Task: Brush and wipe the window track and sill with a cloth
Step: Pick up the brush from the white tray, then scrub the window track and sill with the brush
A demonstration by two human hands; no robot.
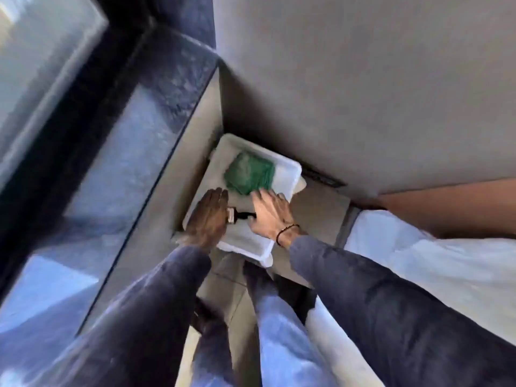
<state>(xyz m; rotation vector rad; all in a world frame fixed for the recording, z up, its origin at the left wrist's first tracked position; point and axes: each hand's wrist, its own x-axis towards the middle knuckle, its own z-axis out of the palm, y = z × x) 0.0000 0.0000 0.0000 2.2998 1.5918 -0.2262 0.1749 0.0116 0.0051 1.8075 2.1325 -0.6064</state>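
A white tray sits on the floor in the corner below the window. A folded green cloth lies in its far half. A small brush with a black handle and pale bristles lies across its near half. My left hand hovers flat over the bristle end, fingers extended. My right hand is spread over the handle's end, its fingertips at the cloth's near edge. Neither hand visibly grips anything. The dark stone sill and black window track run along the left.
The window glass is at the far left. A grey wall closes the corner behind the tray. White fabric lies to the right, with a brown surface behind it. My legs in blue jeans stand just before the tray.
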